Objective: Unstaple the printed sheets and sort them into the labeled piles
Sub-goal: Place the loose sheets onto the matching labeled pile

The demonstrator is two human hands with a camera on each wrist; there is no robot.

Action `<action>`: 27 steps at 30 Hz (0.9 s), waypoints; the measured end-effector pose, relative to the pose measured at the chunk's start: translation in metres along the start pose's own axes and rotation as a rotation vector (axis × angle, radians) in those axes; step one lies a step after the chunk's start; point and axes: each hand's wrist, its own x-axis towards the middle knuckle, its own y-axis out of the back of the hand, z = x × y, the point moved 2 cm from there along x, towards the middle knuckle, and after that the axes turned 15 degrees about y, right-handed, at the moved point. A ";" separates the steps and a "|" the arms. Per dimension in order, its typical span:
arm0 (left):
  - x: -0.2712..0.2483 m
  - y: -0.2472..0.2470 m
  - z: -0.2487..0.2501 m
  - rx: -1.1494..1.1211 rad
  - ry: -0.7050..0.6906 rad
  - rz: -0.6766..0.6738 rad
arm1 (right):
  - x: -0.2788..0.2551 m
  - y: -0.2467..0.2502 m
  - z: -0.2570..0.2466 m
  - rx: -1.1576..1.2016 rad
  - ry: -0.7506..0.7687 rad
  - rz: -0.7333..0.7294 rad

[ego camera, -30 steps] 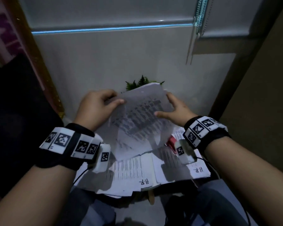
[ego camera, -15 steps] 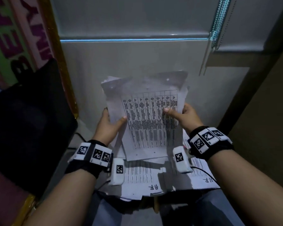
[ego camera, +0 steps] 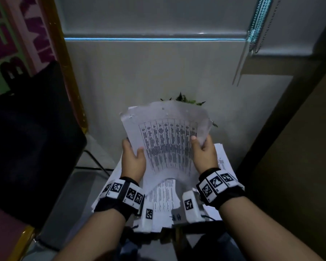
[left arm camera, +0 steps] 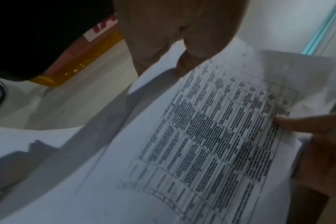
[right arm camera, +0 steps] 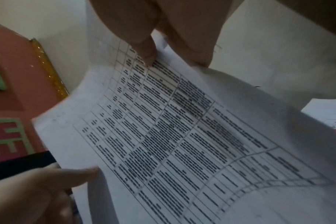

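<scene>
A thin, limp printed sheet (ego camera: 167, 146) with a gridded table curls between both hands above flat paper piles (ego camera: 164, 202) on the worktop. The left hand (ego camera: 133, 160) pinches its left edge, thumb on top. The right hand (ego camera: 203, 154) pinches the right edge likewise.

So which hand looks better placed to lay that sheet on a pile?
Probably the right hand: it pinches the sheet directly above the right-side pile. The left hand grips the opposite edge.
</scene>
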 end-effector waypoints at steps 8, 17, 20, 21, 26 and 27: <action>0.020 -0.001 -0.012 0.222 0.010 -0.054 | 0.006 0.006 0.008 -0.087 0.012 -0.072; 0.024 0.014 0.050 0.565 -0.626 -0.185 | 0.050 0.008 -0.034 -0.607 0.470 -0.304; 0.023 0.012 0.037 0.575 -0.523 -0.141 | 0.050 0.008 -0.021 -0.217 0.159 -0.290; 0.027 0.016 0.028 0.614 -0.438 -0.043 | 0.047 0.013 -0.018 -0.169 0.102 -0.266; 0.046 0.064 -0.024 0.173 0.067 0.218 | 0.036 0.040 0.007 -0.106 0.004 -0.119; 0.048 0.068 -0.030 -0.038 0.134 0.106 | 0.034 0.043 0.011 -0.071 -0.016 -0.093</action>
